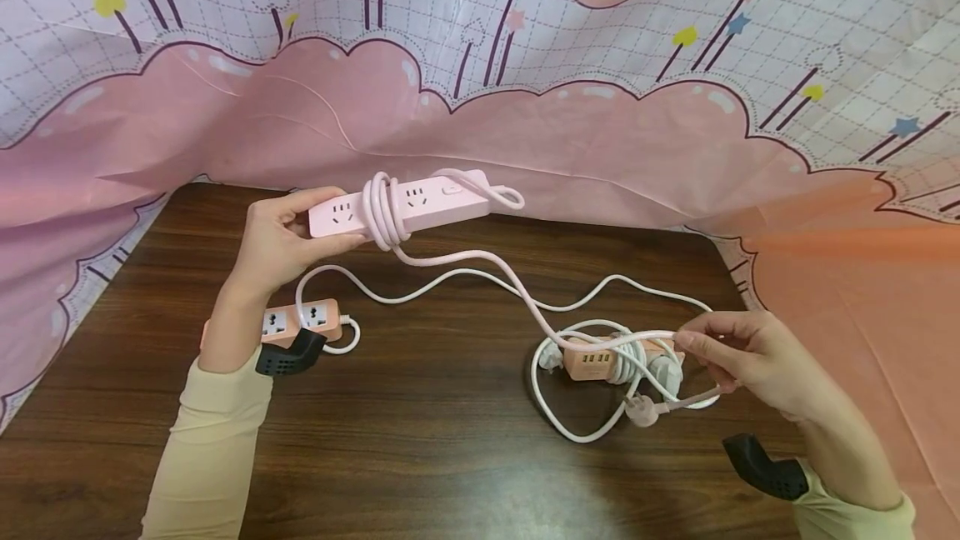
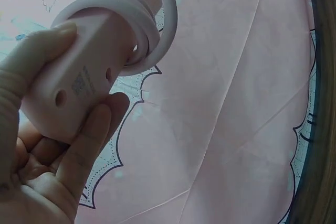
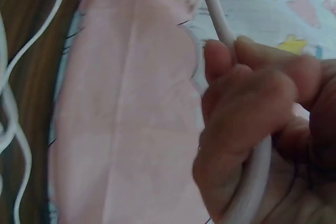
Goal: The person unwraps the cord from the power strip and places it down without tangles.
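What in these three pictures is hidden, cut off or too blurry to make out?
- Head view: part of the orange power strip lies behind the left forearm.
- Head view: the orange USB strip is partly covered by white cable coils.
- Left wrist view: the label on the pink power strip, held by the left hand, is too small to read.
- Right wrist view: the pink cable is blurred and runs inside the right hand.

fingers (image 2: pixel 86 140) gripping pink power strip (image 2: pixel 84 77), cord (image 2: pixel 142 22) coiled

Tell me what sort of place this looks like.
Probably a staged tabletop workspace indoors: a dark wooden table backed by a draped cartoon-print cloth, with several power strips and cords laid out.
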Demonstrator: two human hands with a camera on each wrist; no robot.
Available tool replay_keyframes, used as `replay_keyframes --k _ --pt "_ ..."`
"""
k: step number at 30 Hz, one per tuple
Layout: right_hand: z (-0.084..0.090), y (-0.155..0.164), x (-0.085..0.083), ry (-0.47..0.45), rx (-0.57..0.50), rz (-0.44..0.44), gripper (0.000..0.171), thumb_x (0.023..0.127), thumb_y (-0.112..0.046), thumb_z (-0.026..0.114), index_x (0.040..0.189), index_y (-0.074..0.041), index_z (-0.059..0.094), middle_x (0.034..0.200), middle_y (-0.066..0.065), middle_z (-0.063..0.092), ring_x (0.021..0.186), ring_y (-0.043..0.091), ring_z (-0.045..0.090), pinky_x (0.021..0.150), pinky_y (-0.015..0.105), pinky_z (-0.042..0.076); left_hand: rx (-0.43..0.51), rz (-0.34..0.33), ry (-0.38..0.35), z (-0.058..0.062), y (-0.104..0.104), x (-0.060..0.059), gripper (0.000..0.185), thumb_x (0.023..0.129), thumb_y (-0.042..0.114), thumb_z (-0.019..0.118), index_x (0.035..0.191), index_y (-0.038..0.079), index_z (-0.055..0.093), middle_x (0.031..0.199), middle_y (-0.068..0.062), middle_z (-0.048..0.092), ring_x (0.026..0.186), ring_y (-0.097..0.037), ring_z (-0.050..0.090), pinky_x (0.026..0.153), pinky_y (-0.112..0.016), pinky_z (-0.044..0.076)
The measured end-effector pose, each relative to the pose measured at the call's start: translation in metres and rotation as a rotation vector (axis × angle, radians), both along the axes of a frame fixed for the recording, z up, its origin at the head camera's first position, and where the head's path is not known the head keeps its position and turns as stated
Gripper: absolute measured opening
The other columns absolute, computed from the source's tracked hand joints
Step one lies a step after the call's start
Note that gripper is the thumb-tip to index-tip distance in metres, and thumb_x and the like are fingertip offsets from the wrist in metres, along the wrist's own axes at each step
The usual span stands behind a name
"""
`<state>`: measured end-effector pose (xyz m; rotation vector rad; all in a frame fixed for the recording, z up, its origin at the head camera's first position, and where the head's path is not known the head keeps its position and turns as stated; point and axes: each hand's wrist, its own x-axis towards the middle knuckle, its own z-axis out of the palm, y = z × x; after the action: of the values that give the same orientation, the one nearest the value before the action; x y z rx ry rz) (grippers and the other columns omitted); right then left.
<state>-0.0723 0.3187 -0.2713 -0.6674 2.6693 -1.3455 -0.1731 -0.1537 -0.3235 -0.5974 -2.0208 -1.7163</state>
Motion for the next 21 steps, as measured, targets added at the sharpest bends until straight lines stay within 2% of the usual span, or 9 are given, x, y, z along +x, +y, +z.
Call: replay_keyframes --k 3,6,9,11,15,18,21 --pt "-0.010 0.005 0.004 -0.100 0.064 0.009 0.021 0.089 0.005 0.057 0.084 -0.013 0.067 0.052 -0.005 0.048 0.045 0.006 0.048 0.039 0.027 0.045 0.017 -0.012 -0.006 0.001 -0.002 0.001 0.040 0.059 -0.019 0.077 0.098 -0.013 0.066 0.083 0.005 0.067 0.060 -0.005 0.056 0.052 -0.014 0.048" --pt "-0.019 0.008 0.007 -0.215 0.120 0.023 0.013 0.091 -0.002 0.057 0.082 -0.009 0.064 0.058 -0.008 0.053 0.050 0.008 0.056 0.046 0.032 0.052 0.013 -0.012 -0.026 0.000 -0.002 0.002 0.042 0.059 -0.019 0.077 0.099 -0.013 0.066 0.083 0.006 0.067 0.060 -0.005 0.056 0.052 -0.014 0.048" --pt "-0.030 0.010 0.009 -0.275 0.152 0.075 0.012 0.091 -0.003 0.058 0.081 -0.005 0.062 0.065 -0.007 0.059 0.055 0.009 0.061 0.048 0.033 0.053 -0.007 -0.008 -0.034 0.000 -0.001 0.004 0.043 0.059 -0.020 0.077 0.100 -0.012 0.066 0.083 0.008 0.066 0.060 -0.004 0.056 0.051 -0.014 0.049" --pt "-0.040 0.009 0.009 -0.235 0.197 0.144 0.012 0.089 -0.003 0.061 0.079 -0.008 0.063 0.069 -0.009 0.061 0.060 0.005 0.059 0.050 0.028 0.052 -0.012 -0.013 -0.035 -0.001 0.001 0.005 0.044 0.058 -0.021 0.077 0.100 -0.013 0.065 0.083 0.009 0.066 0.059 -0.004 0.057 0.051 -0.015 0.049" --pt "-0.059 0.001 0.008 -0.130 0.308 0.247 0.018 0.083 -0.008 0.069 0.070 -0.017 0.061 0.066 -0.016 0.053 0.058 -0.005 0.045 0.047 0.018 0.039 -0.006 -0.039 -0.033 0.000 0.005 0.007 0.045 0.056 -0.023 0.076 0.099 -0.015 0.065 0.083 0.009 0.066 0.057 -0.003 0.057 0.050 -0.015 0.048" --pt "-0.070 -0.005 0.005 -0.165 0.351 0.276 0.019 0.082 -0.011 0.070 0.067 -0.017 0.061 0.063 -0.018 0.048 0.055 -0.005 0.038 0.046 0.018 0.035 -0.010 -0.057 -0.032 0.001 0.010 0.007 0.046 0.056 -0.023 0.077 0.099 -0.015 0.065 0.083 0.011 0.066 0.056 -0.003 0.057 0.049 -0.015 0.048" --pt "-0.079 -0.011 0.003 -0.235 0.378 0.298 0.018 0.080 -0.010 0.071 0.066 -0.014 0.061 0.060 -0.017 0.048 0.053 -0.004 0.040 0.047 0.018 0.036 -0.014 -0.075 -0.037 0.001 0.015 0.008 0.046 0.056 -0.023 0.077 0.100 -0.014 0.064 0.083 0.013 0.066 0.056 -0.003 0.057 0.049 -0.015 0.048"
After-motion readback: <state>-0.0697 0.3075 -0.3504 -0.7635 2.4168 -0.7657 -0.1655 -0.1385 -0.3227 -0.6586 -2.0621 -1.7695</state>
